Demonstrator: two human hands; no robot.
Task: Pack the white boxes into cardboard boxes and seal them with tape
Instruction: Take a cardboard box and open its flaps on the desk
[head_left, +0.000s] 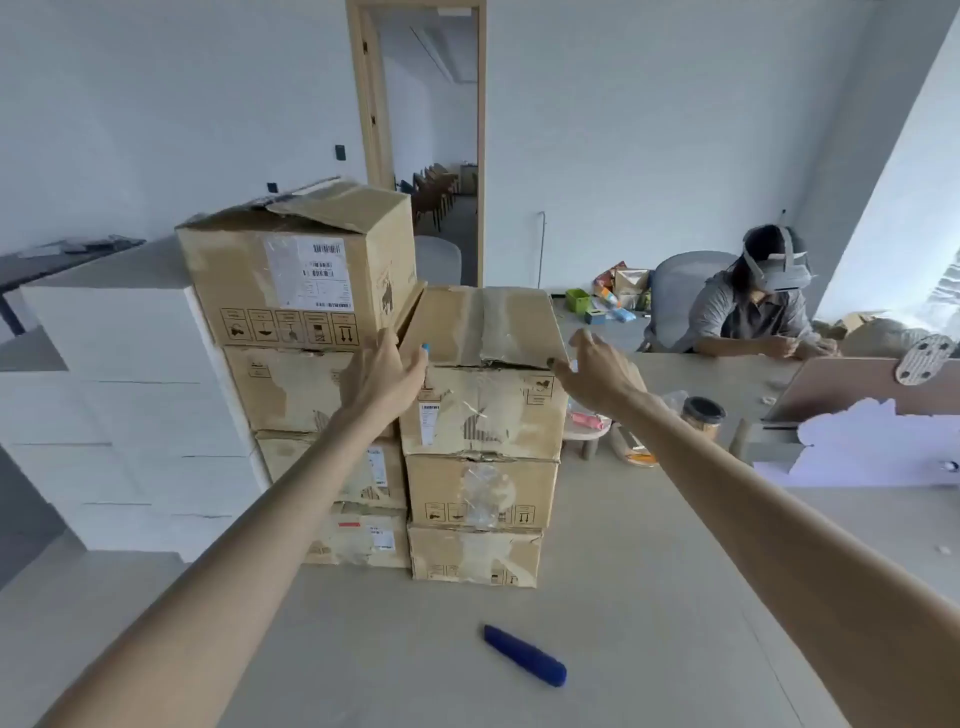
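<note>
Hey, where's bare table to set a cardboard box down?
Bare table lies before the cardboard stacks, left of the blue tool, and right of the stacks, nearer than the jar. Crowded: white boxes left, clutter around the jar.

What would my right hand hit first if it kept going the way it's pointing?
Most likely the top cardboard box of the right-hand stack: your right hand points at its upper right corner, though depth is hard to judge.

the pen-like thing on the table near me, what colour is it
Dark blue, plain with no pattern; the head view shows it.
</note>
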